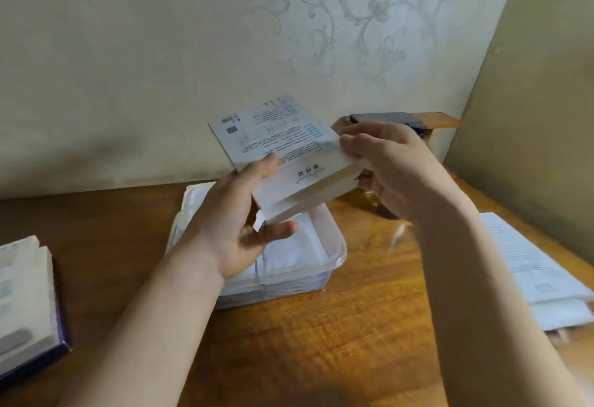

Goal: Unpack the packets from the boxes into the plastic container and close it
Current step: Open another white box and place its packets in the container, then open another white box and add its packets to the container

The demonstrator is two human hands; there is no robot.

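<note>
I hold a white printed box tilted in the air above the clear plastic container. My left hand grips the box's near left end, thumb on top and fingers underneath. My right hand pinches the box's right end at a flap. White packets lie inside the container. Its white lid lies partly under its far left side.
Another white box with a purple edge sits at the table's left. Flattened white boxes and papers are stacked at the right. A brown cardboard box stands against the wall behind my right hand. Wooden tabletop in front.
</note>
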